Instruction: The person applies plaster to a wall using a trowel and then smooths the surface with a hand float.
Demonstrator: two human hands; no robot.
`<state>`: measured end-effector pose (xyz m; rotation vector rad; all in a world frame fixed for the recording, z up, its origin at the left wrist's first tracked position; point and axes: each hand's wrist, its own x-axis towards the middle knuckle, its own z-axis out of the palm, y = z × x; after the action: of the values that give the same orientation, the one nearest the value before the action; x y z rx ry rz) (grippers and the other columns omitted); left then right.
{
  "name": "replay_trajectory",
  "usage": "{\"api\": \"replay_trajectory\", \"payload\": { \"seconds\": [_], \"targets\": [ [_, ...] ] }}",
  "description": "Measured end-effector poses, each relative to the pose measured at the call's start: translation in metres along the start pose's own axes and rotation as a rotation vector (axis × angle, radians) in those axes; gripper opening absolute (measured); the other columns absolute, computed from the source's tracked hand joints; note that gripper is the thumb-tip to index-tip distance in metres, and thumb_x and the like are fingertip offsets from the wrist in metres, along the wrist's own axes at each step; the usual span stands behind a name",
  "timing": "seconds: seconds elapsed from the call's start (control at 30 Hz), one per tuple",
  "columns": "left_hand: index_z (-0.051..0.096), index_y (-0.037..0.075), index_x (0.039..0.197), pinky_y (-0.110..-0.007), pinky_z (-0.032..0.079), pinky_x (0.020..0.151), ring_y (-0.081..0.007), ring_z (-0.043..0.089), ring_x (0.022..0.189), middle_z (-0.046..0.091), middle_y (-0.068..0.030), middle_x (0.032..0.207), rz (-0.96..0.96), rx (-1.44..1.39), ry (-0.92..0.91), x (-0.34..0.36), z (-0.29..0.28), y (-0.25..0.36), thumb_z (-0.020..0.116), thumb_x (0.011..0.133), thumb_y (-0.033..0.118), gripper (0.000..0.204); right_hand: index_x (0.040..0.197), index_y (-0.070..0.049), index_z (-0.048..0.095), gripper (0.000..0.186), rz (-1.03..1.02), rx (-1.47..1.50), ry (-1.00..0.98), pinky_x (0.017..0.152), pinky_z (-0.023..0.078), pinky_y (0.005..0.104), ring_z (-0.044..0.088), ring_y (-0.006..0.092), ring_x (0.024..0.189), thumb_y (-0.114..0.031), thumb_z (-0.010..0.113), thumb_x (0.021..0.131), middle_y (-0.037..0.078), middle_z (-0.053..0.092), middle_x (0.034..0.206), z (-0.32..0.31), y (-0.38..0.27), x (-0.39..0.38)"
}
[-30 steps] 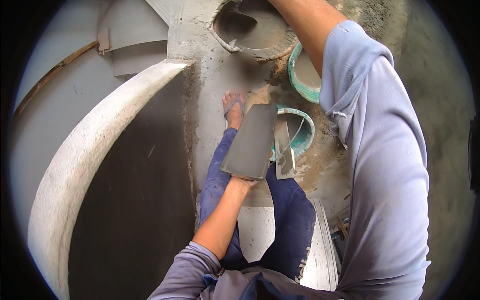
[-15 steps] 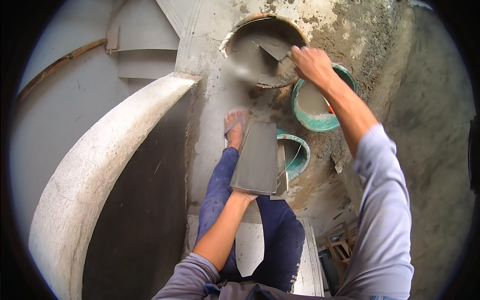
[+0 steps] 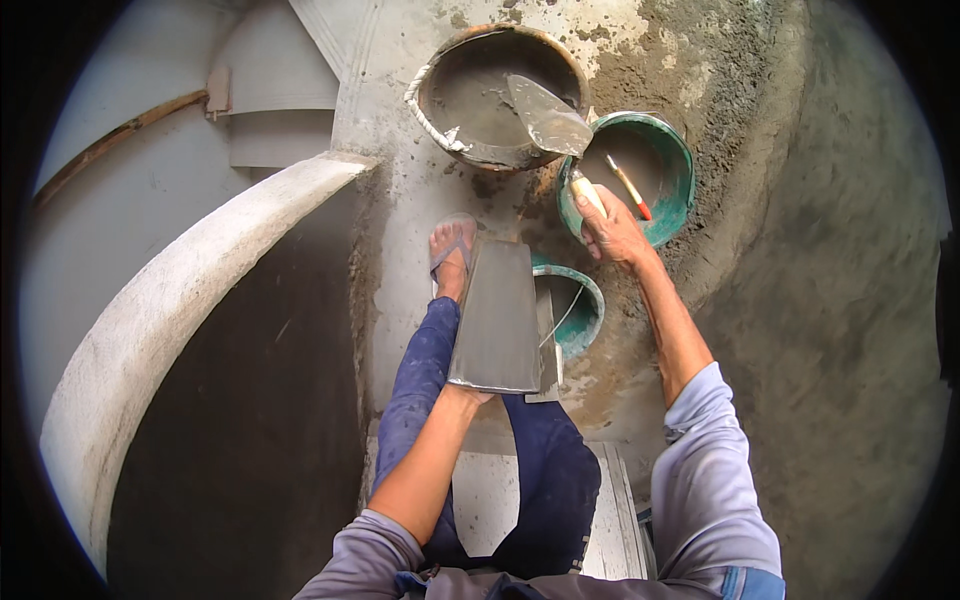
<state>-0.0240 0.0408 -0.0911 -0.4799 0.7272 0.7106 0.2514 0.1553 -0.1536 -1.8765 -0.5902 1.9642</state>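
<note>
My left hand grips the underside of a grey rectangular board, held above my legs and mostly hiding the fingers. A lighter flat piece lies beside and behind the board. My right hand holds a trowel by its pale handle, its mortar-smeared blade over the right side of a round pan of grey slurry. Right of the pan, a green bucket holds murky liquid and a brush with red on it. A second green bucket is partly behind the board.
A curved white ledge runs along my left beside a dark lower area. Pale wall panels with a wooden strip are beyond it. Rough wet mortar covers the ground to the right. My sandalled foot stands left of the board.
My right arm, high a second ago, has come back toward me. The trowel, dipped in the pan half a second ago, is now lifted with its blade turned over the rim.
</note>
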Motion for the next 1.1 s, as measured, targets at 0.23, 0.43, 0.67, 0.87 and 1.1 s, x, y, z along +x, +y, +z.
{"api": "replay_trajectory", "payload": {
  "seconds": [0.23, 0.43, 0.67, 0.87, 1.1],
  "targets": [
    [0.053, 0.004, 0.135, -0.03, 0.057, 0.086, -0.0145, 0.065, 0.099, 0.064, -0.0058, 0.119, 0.282, 0.504, 0.033, -0.001, 0.021, 0.0, 0.056, 0.101, 0.015, 0.036, 0.122, -0.003, 0.058, 0.052, -0.308, -0.167, 0.133, 0.071, 0.051, 0.0335, 0.061, 0.0183, 0.079, -0.038, 0.075, 0.088, 0.007, 0.062, 0.091, -0.003, 0.011, -0.052],
    [0.057, 0.004, 0.128, -0.028, 0.057, 0.076, -0.0135, 0.065, 0.092, 0.064, -0.005, 0.11, 0.253, 0.429, -0.131, 0.005, 0.066, 0.025, 0.057, 0.099, 0.013, 0.03, 0.116, -0.002, 0.062, 0.047, -0.485, -0.234, 0.134, 0.082, 0.048, 0.0341, 0.058, 0.0194, 0.088, -0.034, 0.074, 0.084, 0.009, 0.062, 0.096, -0.008, -0.043, -0.195],
    [0.058, 0.005, 0.126, -0.029, 0.056, 0.073, -0.0141, 0.064, 0.091, 0.064, -0.0054, 0.108, 0.357, 0.835, -0.341, -0.062, 0.205, -0.005, 0.059, 0.098, 0.013, 0.029, 0.118, -0.001, 0.065, 0.058, -0.66, -0.144, 0.118, 0.079, 0.051, 0.0313, 0.061, 0.015, 0.086, -0.044, 0.081, 0.082, 0.006, 0.067, 0.094, -0.017, -0.099, -0.378],
    [0.058, 0.005, 0.126, -0.03, 0.055, 0.074, -0.0147, 0.064, 0.092, 0.064, -0.0057, 0.109, 0.301, 0.988, -0.551, -0.153, 0.319, -0.045, 0.059, 0.098, 0.013, 0.029, 0.125, -0.006, 0.062, 0.047, -0.772, -0.171, 0.258, 0.072, 0.052, 0.0322, 0.061, 0.0136, 0.074, -0.031, 0.077, 0.088, 0.008, 0.07, 0.084, -0.017, -0.125, -0.532],
    [0.057, 0.005, 0.127, -0.03, 0.055, 0.076, -0.0153, 0.064, 0.093, 0.064, -0.0061, 0.11, 0.169, 1.096, -0.809, -0.209, 0.428, -0.108, 0.058, 0.098, 0.013, 0.029, 0.115, -0.003, 0.064, 0.036, -0.855, -0.18, 0.603, 0.062, 0.045, 0.0301, 0.049, 0.0122, 0.068, -0.026, 0.074, 0.09, 0.002, 0.057, 0.075, -0.02, -0.123, -0.705]
  ]
}}
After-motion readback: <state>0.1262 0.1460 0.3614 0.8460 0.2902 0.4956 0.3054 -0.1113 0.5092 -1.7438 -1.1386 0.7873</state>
